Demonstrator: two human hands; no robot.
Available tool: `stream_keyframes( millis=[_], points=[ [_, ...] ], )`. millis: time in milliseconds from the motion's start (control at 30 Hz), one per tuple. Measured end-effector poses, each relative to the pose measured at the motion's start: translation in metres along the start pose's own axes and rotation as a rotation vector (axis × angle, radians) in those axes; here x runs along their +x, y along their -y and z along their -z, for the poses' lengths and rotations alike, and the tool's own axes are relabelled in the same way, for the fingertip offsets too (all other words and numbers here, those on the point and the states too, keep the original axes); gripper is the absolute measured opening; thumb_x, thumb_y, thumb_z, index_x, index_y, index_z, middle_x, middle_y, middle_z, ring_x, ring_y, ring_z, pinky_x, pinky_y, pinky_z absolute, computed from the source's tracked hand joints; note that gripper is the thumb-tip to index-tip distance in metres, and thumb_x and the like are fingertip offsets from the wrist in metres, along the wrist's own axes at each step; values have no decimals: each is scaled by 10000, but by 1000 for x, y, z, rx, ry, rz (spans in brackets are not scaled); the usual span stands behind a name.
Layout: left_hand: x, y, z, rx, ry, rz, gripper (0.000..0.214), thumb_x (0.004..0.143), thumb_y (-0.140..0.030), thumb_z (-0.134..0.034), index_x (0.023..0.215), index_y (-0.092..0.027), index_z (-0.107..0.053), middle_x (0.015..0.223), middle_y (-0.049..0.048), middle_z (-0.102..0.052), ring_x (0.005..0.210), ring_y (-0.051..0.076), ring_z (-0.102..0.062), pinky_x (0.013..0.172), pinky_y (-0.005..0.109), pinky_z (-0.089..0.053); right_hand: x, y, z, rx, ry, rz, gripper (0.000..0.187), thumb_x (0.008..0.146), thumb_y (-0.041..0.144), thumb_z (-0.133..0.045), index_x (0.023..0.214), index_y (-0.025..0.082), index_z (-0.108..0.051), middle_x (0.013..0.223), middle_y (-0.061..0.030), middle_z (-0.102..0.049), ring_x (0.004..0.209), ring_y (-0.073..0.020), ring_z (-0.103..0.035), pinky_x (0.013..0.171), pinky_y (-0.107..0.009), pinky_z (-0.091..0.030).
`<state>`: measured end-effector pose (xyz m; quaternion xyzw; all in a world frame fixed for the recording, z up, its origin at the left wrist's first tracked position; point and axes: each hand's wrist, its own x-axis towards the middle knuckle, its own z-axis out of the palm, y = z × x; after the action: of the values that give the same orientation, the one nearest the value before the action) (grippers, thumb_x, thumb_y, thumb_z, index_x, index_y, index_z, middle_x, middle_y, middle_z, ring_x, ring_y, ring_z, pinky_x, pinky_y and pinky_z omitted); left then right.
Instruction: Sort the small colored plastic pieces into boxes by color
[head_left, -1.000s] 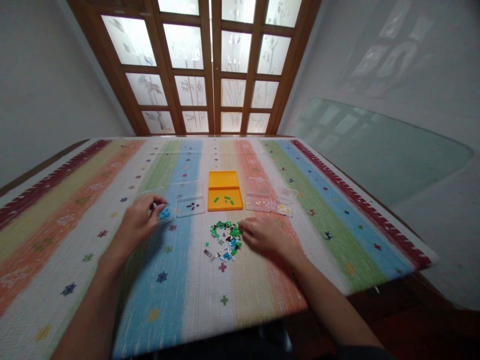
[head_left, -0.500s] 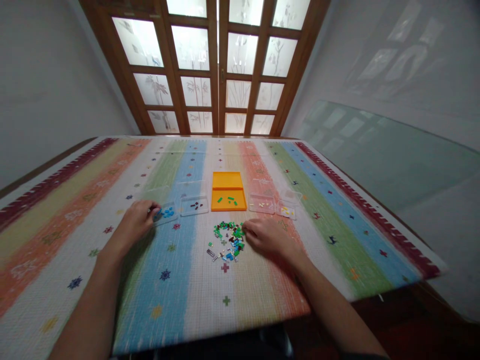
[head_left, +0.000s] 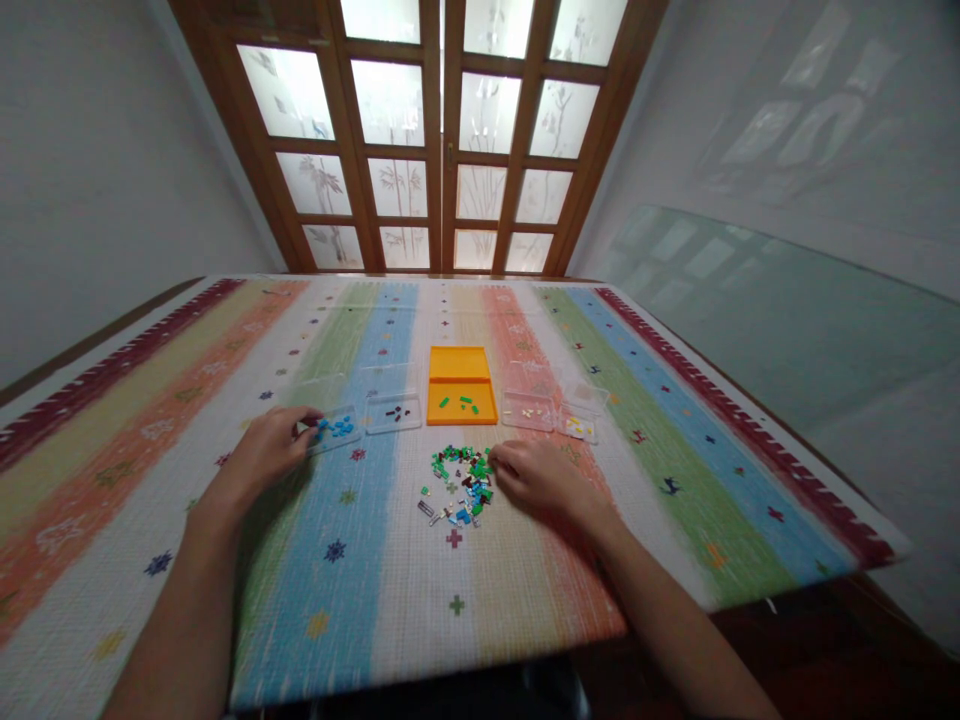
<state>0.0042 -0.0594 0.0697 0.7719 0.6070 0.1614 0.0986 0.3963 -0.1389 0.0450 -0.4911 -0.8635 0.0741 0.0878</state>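
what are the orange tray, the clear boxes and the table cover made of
Orange tray: looks like hard plastic, opaque, smooth, slight sheen. Clear boxes: probably rigid transparent plastic; the stripes show through. Table cover: seems woven cloth or matting, matte, fine ribbed grain.

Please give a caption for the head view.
Left hand at tray of blue pieces; right hand beside mixed pile.

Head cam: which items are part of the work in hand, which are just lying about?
In hand: left hand at blue-piece box; right hand at mixed brick pile; dark-piece box; orange box; white-piece box; yellow-piece box.
Just there: striped cloth; glass sheet by the wall; wooden doors.
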Motion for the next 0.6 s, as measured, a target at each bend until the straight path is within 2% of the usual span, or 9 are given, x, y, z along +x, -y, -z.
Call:
stream_keyframes(
  millis=[200, 367, 467, 600],
  points=[
    [-1, -1, 4, -32, -23, -8, 375, 771, -340, -476, 1025, -195, -711, 950, 114, -762, 827, 295, -695, 853, 447, -535, 0, -2, -2, -3, -6, 10, 150, 889, 141, -483, 790, 175, -590, 734, -28, -618, 609, -115, -417, 597, -279, -230],
    [-3, -7, 5, -56, -115, -28, 382, 794, -321, -458, 1055, -186, -702, 984, 102, -764, 901, 284, -707, 905, 430, -535, -1, 1, 0, -4, -6, -2, 153, 890, 136, -485, 787, 171, -593, 736, -28, -619, 613, -116, -413, 598, -280, -222],
    [-4, -20, 0, -103, -161, -98, 355, 841, -345, -468, 1063, -201, -704, 985, 77, -766, 860, 252, -698, 871, 398, -550, -1, 2, 1, -3, 2, -6, 157, 891, 132, -487, 791, 173, -601, 733, -25, -615, 612, -116, -413, 598, -278, -223],
    [-7, -54, -19, -216, -149, -284, 307, 916, -375, -491, 1035, -197, -711, 967, 70, -751, 807, 207, -676, 828, 360, -557, 0, 1, 1, 11, 5, -10, 159, 891, 135, -489, 785, 173, -601, 729, -23, -616, 605, -116, -408, 596, -276, -224]
  ],
)
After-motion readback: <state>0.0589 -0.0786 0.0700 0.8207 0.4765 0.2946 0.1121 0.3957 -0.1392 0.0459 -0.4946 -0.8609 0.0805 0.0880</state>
